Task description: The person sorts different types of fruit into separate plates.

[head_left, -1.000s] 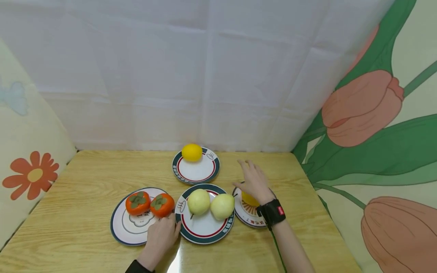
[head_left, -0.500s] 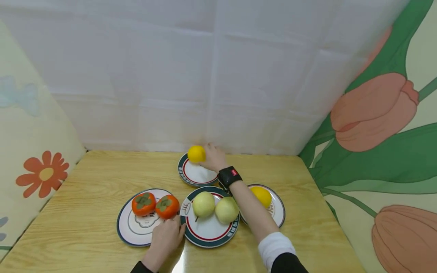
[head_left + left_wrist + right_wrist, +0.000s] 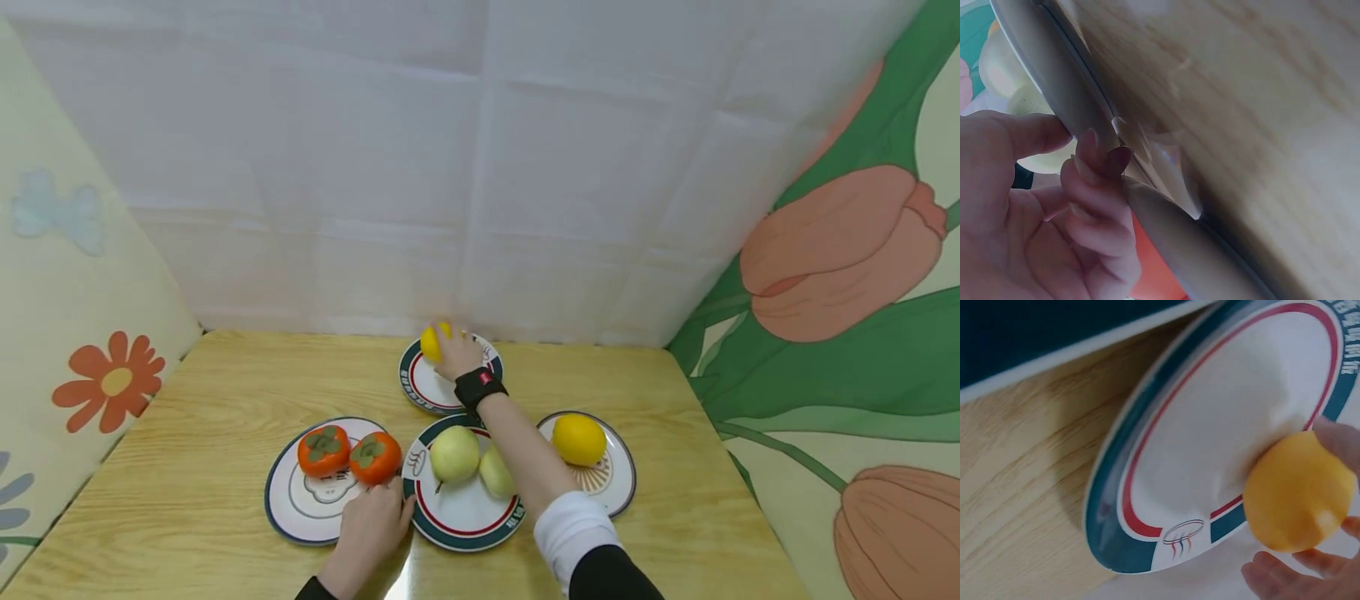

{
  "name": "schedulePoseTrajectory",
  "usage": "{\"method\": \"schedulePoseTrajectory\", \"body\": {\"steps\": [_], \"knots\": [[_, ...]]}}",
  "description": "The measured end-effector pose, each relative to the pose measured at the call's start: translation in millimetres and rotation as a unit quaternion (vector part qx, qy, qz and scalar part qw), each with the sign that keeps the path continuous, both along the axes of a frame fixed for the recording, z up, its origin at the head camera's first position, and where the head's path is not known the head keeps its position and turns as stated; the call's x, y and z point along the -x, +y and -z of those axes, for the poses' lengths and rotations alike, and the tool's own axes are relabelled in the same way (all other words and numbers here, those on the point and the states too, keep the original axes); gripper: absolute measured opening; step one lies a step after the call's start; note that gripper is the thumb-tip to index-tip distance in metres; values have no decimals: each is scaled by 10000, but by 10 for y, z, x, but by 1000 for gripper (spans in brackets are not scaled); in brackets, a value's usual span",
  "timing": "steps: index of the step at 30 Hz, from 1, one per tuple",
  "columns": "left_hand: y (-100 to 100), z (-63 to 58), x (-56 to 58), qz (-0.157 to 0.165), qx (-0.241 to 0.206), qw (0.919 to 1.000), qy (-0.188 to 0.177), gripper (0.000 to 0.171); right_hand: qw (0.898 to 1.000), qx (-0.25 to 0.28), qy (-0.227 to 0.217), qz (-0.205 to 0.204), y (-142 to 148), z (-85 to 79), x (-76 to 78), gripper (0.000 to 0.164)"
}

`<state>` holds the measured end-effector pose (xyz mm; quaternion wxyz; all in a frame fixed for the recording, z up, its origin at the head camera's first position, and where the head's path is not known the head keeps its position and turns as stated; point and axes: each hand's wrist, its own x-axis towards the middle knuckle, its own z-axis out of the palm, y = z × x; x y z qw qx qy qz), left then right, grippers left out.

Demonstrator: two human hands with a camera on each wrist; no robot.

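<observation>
At the back, my right hand [image 3: 459,354] holds a yellow lemon [image 3: 1297,494], its thumb and fingers around the fruit over the far dark-rimmed plate [image 3: 420,392]. Part of the lemon is covered by the fingers in the head view. My left hand [image 3: 371,521] is at the front, where two plates meet, its fingers curled. Thumb and fingertips pinch the rim of the dark-rimmed pear plate [image 3: 457,533] in the left wrist view. Two pale green pears [image 3: 454,455] lie on that plate, one partly behind my right forearm. Beside the left hand, two orange persimmons [image 3: 375,458] rest on a white plate [image 3: 288,508].
Another lemon [image 3: 579,439] sits on a blue-edged white plate [image 3: 621,487] at the right, under the line of my right forearm. All plates stand on a wooden table [image 3: 210,433]. A white cloth [image 3: 337,167] hangs behind the table's far edge.
My right hand has moved from above the right-hand plate to the back plate and has closed around the lemon there. My left hand stays at the front plates. The head view has shifted slightly.
</observation>
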<state>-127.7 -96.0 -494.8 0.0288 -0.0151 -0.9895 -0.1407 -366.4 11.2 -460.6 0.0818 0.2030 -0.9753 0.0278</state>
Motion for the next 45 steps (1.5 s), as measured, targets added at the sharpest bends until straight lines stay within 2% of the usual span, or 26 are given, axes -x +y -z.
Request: {"method": "schedulePoseTrajectory", "body": {"steps": [3, 7, 12, 19, 24, 30, 35, 38, 41, 45], "knots": [[13, 5, -2, 48, -15, 10000, 40, 25, 9992, -171, 314, 172, 24, 72, 10, 68], [22, -13, 11, 53, 57, 10000, -54, 25, 9985, 32, 523, 171, 49, 118, 37, 62], [36, -28, 24, 80, 121, 9998, -113, 27, 9986, 429, 299, -29, 91, 96, 43, 65], [16, -53, 35, 51, 49, 9997, -236, 27, 9989, 218, -198, -378, 219, -80, -19, 68], [-5, -85, 35, 32, 16, 9996, -284, 27, 9965, 562, -244, -575, 399, -251, -142, 73], [-22, -73, 24, 69, 128, 9999, -92, 26, 9942, 873, -117, -617, 715, -421, -430, 75], [-33, -60, 29, 98, 118, 9999, 22, 25, 9886, 1391, 60, -581, 1054, -591, -784, 73], [-41, -58, 38, 101, 114, 9999, -12, 26, 9869, 1558, 144, -382, 1265, -676, -1026, 74], [-46, -58, 46, 67, 131, 9999, 4, 26, 9899, 1400, 223, -20, 1462, -726, -1252, 75], [-44, -60, 55, 45, 124, 9999, 1, 26, 9912, 1222, 355, 361, 1693, -695, -1522, 77]]}}
